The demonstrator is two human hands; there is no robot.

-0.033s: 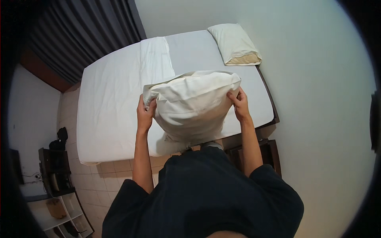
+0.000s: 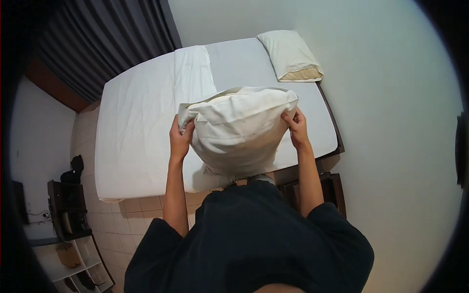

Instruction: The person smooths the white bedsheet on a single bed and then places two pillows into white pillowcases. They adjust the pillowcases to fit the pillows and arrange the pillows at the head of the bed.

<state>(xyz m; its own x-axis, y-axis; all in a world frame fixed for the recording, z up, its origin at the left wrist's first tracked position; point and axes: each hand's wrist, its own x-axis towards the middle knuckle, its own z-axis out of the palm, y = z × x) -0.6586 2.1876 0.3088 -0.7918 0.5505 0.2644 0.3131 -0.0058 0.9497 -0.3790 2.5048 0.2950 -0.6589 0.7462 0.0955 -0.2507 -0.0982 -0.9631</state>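
A pillow in a white pillowcase [image 2: 239, 129] hangs upright in front of me, over the near edge of the bed. At its upper left corner, my left hand [image 2: 181, 136] is closed on the pillowcase, thumb on my side and some fingers hidden behind the cloth. My right hand [image 2: 295, 126] pinches the upper right corner. Along the top, the case's open edge shows as a fold, with the pillow inside it. A second pillow [image 2: 290, 53] in a white case lies at the bed's far right corner, its beige end showing at the case's opening.
The bed [image 2: 132, 127] has a white sheet, with a folded white cloth [image 2: 191, 71] across its middle. A wall stands close on the right. A dark wooden bedside piece [image 2: 334, 188] is near my right arm. Dark curtains [image 2: 107, 39] and shelves [image 2: 93, 251] are on the left.
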